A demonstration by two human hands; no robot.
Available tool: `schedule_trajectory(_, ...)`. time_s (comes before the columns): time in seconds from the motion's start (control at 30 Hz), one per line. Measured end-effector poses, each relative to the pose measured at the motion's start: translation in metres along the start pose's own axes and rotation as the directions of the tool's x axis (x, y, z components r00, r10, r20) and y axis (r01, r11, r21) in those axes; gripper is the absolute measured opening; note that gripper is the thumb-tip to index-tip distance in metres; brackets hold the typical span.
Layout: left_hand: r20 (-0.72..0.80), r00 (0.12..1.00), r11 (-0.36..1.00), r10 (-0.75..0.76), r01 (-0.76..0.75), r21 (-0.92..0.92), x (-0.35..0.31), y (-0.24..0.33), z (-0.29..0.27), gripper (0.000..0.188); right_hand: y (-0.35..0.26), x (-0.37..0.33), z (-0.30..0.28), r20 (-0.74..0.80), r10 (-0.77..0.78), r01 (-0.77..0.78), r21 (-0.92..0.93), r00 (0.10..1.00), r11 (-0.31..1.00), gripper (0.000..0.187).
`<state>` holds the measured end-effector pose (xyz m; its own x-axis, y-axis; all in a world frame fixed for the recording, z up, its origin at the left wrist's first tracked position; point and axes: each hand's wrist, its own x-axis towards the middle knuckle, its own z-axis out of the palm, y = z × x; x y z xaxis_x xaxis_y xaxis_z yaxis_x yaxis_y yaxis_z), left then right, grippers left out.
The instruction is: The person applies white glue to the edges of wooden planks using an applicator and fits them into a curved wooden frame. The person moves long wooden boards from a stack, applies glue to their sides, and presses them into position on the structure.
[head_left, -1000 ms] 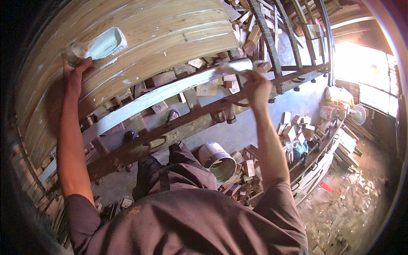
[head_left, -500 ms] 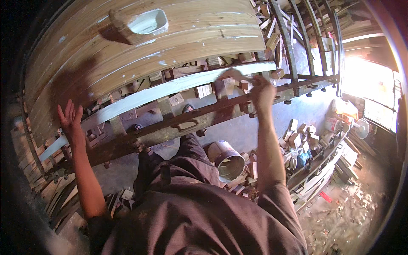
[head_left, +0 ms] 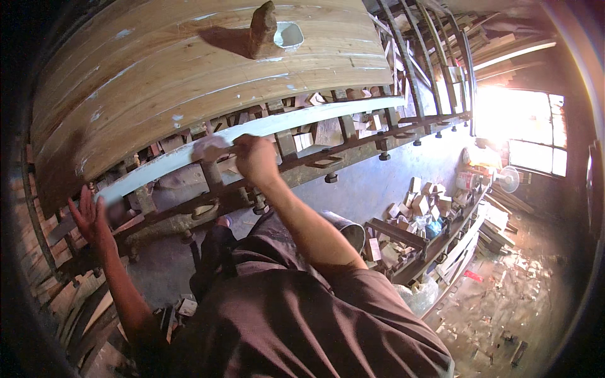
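Observation:
A long, narrow wooden strip (head_left: 283, 121), its top coated white, lies across metal clamp bars beside a wide wooden panel (head_left: 157, 75). My right hand (head_left: 257, 160) is closed around a short tool, perhaps a brush. The tool's blurred, brownish end (head_left: 211, 148) rests on or just over the strip, left of its middle. Near the strip's left end is my left hand (head_left: 91, 217), fingers spread and nothing in it; whether it touches the strip I cannot tell. On the panel stands a small tub (head_left: 288, 36) of white stuff, with a rough brown block (head_left: 261, 31) against it.
A dark metal clamp rail (head_left: 353, 148) with bolts runs along the near side of the strip. By my right side are a bucket (head_left: 350, 233) and a heap of wood offcuts (head_left: 421, 205). Farther right stand a fan (head_left: 507, 179) and a bright window (head_left: 535, 129).
My right hand has swept left along the strip with the tool, from near its right end. My left hand sits slightly lower. The view has shifted too.

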<state>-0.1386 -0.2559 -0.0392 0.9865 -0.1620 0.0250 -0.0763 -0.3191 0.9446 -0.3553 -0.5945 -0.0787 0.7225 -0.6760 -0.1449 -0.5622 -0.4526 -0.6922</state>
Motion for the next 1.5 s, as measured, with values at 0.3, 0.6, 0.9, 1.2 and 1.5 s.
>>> schedule_trajectory(0.3, -0.03, 0.995, 0.981, -0.095, 0.099, 0.167, -0.04, -0.027, -0.031, 0.084, 0.186, 0.046, -0.18, -0.117, 0.5, -0.43, 0.37, 0.858, 0.824, 0.019)
schedule_trajectory(0.6, 0.036, 0.983, 0.97, -0.179, 0.17, 0.171, -0.063, -0.005, 0.059, 0.084, 0.353, 0.074, -0.354, -0.576, 0.149, -0.441, -0.409, 0.804, 0.799, 0.023)
schedule_trajectory(0.9, 0.175, 0.972, 0.925, -0.16, 0.085, 0.369, -0.076, 0.064, 0.19, 0.087, 0.188, 0.017, -0.205, -0.185, -0.224, 0.182, -0.219, 0.957, 0.959, 0.038)
schedule_trajectory(1.2, 0.189, 0.967, 0.886, -0.17, 0.066, 0.458, -0.086, 0.098, 0.224, 0.088, 0.385, 0.1, -0.371, -0.303, 0.373, -0.371, 0.067, 0.877, 0.926, 0.016)
schedule_trajectory(1.5, 0.185, 0.95, 0.889, -0.253, 0.153, 0.431, -0.085, 0.099, 0.217, 0.086, 0.397, 0.107, -0.419, -0.612, 0.193, -0.467, -0.326, 0.767, 0.822, 0.025)
